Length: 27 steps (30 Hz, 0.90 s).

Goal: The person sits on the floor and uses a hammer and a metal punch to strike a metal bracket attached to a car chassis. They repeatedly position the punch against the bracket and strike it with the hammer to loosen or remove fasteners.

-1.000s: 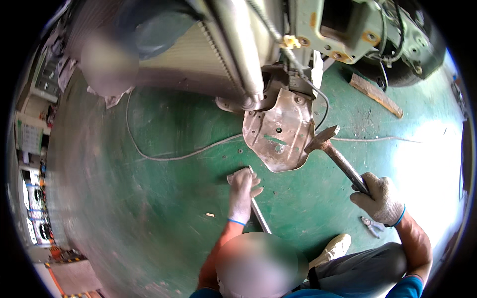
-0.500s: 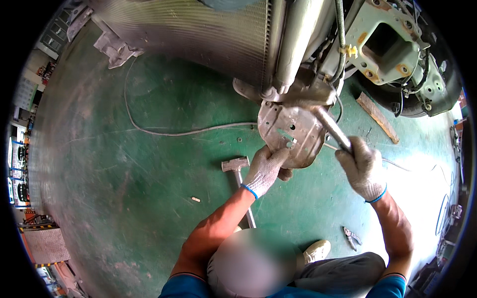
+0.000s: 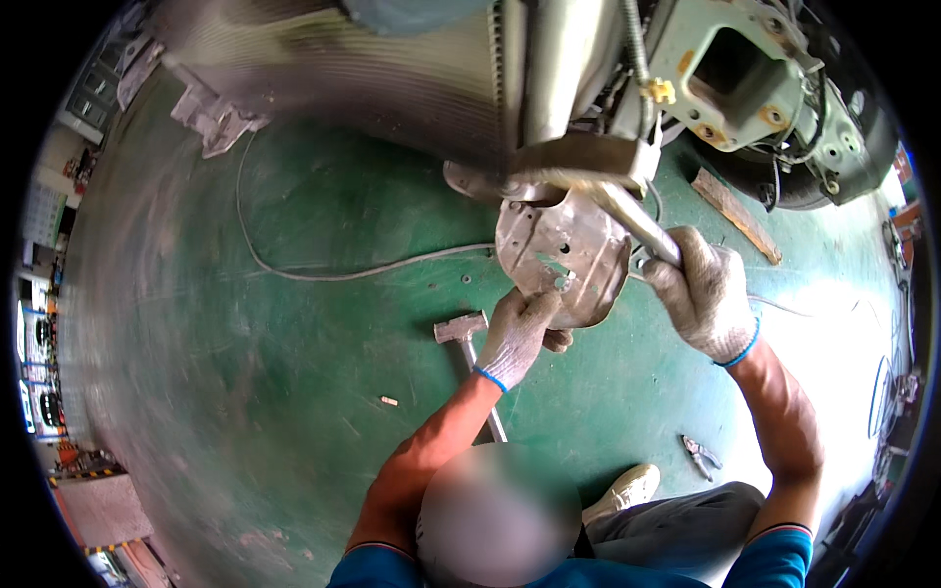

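Observation:
My left hand [image 3: 521,331], in a white knit glove with a blue cuff, grips the near edge of a dented sheet-metal bracket [image 3: 576,235], thumb on top. Holes dot this bare metal plate, which joins the vehicle's front structure. In my right hand [image 3: 704,294], gloved alike, is the silver handle of a hammer [image 3: 637,220]. Its large block-shaped head is over the plate's far end, beside an upright metal tube [image 3: 551,73]. Whether the head touches the metal, I cannot tell. A second hammer [image 3: 461,327] lies on the floor left of my left hand.
A finned radiator [image 3: 392,88] hangs at the far left of the plate. At the far right is a pale frame end [image 3: 755,98] with a tyre behind. Pliers [image 3: 700,456], a rusty strip [image 3: 735,216] and a thin cable [image 3: 372,267] are on the green floor [image 3: 274,392].
My right hand and the hammer have lifted; the hammer head now looks larger and sharper, above the plate's far end. My left hand keeps its grip. The whole view has shifted slightly.

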Tool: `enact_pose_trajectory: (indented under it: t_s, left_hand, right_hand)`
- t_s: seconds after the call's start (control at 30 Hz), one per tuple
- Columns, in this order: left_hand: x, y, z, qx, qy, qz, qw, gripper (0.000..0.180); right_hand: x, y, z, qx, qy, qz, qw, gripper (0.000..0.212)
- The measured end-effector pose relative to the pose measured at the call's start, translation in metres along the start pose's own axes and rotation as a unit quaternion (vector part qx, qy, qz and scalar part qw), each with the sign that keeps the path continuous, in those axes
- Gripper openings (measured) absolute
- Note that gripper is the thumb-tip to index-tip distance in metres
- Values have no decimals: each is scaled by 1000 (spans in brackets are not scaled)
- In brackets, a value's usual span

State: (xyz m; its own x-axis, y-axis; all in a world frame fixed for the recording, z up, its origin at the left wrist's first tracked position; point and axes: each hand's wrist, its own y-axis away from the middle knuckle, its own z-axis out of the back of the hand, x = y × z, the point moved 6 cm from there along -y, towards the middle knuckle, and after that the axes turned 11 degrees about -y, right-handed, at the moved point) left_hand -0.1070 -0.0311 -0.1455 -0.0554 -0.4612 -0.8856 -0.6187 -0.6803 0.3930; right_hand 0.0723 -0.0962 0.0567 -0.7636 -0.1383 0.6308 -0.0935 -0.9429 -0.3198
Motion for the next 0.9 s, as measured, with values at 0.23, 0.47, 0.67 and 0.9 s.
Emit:
enact_pose_trajectory:
  t_s: [0.23, 0.47, 0.67, 0.9]
  left_hand:
    - [-17, -7, -7, 3, -27, -24, 999, 30]
    - [-17, 2, -9, -6, 47, 35, 998, 28]
    - [-25, 2, -18, 5, 44, 55, 997, 33]
    - [-25, 2, -17, -20, 37, 36, 998, 27]
  right_hand:
    - [-71, 35, -19, 125, 134, -157, 971, 42]
    - [-81, 122, 10, 88, 54, -246, 964, 29]
    - [-82, 110, 11, -21, 22, -205, 978, 23]
    - [-44, 47, 23, -156, 56, -9, 986, 26]
